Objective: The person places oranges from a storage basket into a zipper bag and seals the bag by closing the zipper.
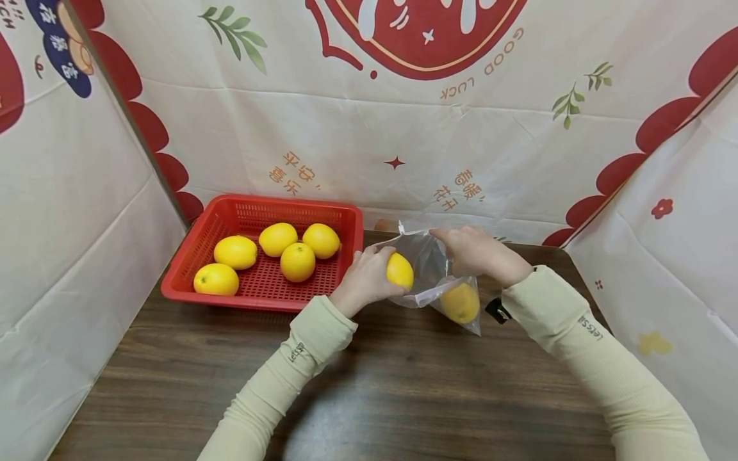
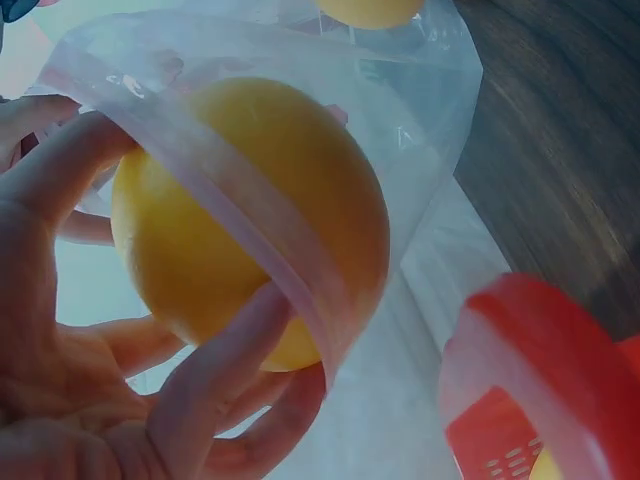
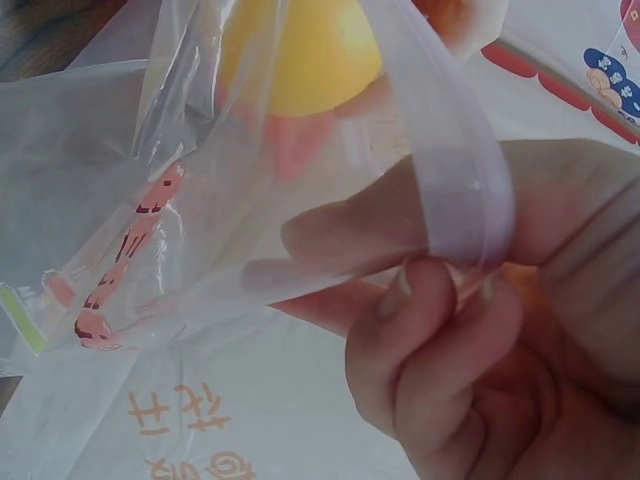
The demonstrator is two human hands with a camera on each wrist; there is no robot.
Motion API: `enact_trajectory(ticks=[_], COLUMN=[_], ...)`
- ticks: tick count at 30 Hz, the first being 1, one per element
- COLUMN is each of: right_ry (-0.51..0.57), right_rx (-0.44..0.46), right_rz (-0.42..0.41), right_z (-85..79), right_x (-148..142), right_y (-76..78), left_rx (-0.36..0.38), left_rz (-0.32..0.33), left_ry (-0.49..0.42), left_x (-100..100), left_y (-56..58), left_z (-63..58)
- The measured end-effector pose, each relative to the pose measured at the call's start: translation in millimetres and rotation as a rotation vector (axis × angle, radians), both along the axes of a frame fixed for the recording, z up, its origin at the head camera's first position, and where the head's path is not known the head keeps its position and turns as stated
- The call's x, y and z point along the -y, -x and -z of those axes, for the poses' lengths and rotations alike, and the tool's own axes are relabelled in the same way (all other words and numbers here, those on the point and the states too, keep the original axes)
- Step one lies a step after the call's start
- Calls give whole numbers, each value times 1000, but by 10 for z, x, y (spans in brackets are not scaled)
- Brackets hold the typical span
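Yellow fruit [image 1: 400, 271] sits in the left hand [image 1: 366, 276] at the mouth of a clear plastic bag [image 1: 426, 262], above the bench [image 1: 375, 390] and just right of a red basket [image 1: 248, 301]. The fingers and thumb of that hand are spread about as wide as the fruit and curve round it, gripping it from the side. In the left wrist view, the bag's rim runs slantwise across the fruit, so part of it lies behind the film and part is bare; the thumb tip is at this edge. The right hand [image 1: 475, 253] is nearly closed, pinching the bag's edge, with fingertips bent in against the strip of film. A second fruit [image 1: 460, 303] lies inside the bag, down towards its pointed lower corner, below the right hand. Five more yellow fruits [image 1: 297, 262] rest in the basket, two along its left side and three grouped further right. Just beside the bag, near the right sleeve [image 1: 548, 307], is a small black item [image 1: 497, 310] too small to make out. Behind the bench hangs a white printed cloth [image 1: 346, 147] with red scalloped borders, green leaf sprigs and orange lettering.
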State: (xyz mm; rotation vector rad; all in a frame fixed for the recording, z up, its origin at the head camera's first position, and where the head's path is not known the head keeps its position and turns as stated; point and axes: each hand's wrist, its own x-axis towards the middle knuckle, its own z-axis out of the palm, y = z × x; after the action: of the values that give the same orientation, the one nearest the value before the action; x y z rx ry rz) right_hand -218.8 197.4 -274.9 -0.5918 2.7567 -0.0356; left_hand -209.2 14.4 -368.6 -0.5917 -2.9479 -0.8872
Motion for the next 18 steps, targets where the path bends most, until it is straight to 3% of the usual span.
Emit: enact_trajectory(ticks=[12,18], right_ry=[18,26], right_rx=[12,21], right_rz=[2,30], right_z=[-16,-54], right_x=[47,45], right_y=[5,38], left_rx=[-18,41], left_rz=[39,41], left_ry=[42,80], left_x=[13,-26], left_y=[44,68], left_z=[-37,-102])
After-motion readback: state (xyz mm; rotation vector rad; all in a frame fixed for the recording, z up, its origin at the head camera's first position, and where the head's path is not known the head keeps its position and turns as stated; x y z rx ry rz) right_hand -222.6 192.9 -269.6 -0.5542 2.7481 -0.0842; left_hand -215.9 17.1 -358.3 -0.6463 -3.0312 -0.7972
